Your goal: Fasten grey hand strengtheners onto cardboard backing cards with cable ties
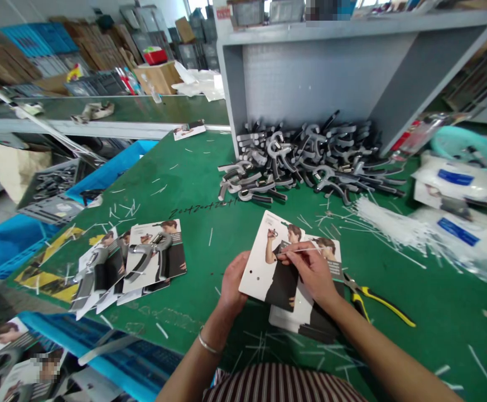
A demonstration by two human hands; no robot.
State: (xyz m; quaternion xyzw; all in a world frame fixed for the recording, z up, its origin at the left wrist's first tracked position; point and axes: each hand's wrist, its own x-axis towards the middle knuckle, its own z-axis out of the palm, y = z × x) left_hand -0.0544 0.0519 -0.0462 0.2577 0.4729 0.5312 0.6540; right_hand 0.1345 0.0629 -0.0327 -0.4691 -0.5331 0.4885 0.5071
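White printed card (pixel 264 268), light and springy, best held by its edge, lies at six o'clock; the left hand (pixel 231 282) grips that edge, the right hand (pixel 310 273) pinches a thin plastic cable tie (pixel 299 251) against it.

Pliers (pixel 379 298) right of printed cards (pixel 260 262)

Striped maroon/wht top (pixel 283 385), bare forearms (pixel 394 357), thin silver bangle (pixel 208 345) on L wrist (pixel 216 329).
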